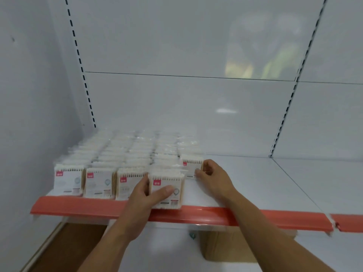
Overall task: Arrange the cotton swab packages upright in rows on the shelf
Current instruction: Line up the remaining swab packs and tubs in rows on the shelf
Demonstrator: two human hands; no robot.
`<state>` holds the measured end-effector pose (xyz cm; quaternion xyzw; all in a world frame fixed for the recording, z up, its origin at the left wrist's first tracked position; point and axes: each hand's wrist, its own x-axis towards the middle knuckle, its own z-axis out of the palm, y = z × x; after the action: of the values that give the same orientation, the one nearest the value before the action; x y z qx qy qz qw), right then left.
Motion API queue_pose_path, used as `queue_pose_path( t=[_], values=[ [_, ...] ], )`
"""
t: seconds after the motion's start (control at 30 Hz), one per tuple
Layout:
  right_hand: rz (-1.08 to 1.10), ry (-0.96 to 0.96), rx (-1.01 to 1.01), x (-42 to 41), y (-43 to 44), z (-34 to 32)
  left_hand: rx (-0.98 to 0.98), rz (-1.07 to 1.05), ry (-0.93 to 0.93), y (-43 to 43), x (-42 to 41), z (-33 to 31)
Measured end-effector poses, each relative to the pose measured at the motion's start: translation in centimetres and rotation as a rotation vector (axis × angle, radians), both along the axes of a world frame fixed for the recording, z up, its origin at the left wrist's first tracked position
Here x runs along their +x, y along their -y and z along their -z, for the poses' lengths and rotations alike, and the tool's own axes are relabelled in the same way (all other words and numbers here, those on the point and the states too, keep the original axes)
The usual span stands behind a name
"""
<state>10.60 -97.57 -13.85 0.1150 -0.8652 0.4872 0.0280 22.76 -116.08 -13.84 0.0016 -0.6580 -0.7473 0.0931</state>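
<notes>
While the left hand (145,195) grips the front package (167,191) just behind the red lip (78,207) of the shelf (255,183), thumb across its face, it should square that pack flush with the three neighbouring packs (99,182) along the lip. Further back from the lip, the right hand (212,173) pinches a fifth-row package (191,166). I'd keep it upright, snug against the filled rows (121,150).
</notes>
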Motion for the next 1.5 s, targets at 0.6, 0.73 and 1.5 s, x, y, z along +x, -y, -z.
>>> queue_pose_path(
  t=[0.6, 0.73, 1.5],
  values=[
    [0.106, -0.068, 0.020, -0.7, 1.1, 1.1, 0.030, 0.057, 0.020, 0.7, -0.6, 0.3],
    [0.221, -0.212, -0.128, 1.9, 0.5, -0.1, 0.019, 0.061, 0.000, 0.3, -0.2, 0.1],
    [-0.036, -0.017, -0.477, 10.0, -1.0, -1.1, 0.043, 0.093, -0.057, 0.4, 0.1, 0.1]
  ],
)
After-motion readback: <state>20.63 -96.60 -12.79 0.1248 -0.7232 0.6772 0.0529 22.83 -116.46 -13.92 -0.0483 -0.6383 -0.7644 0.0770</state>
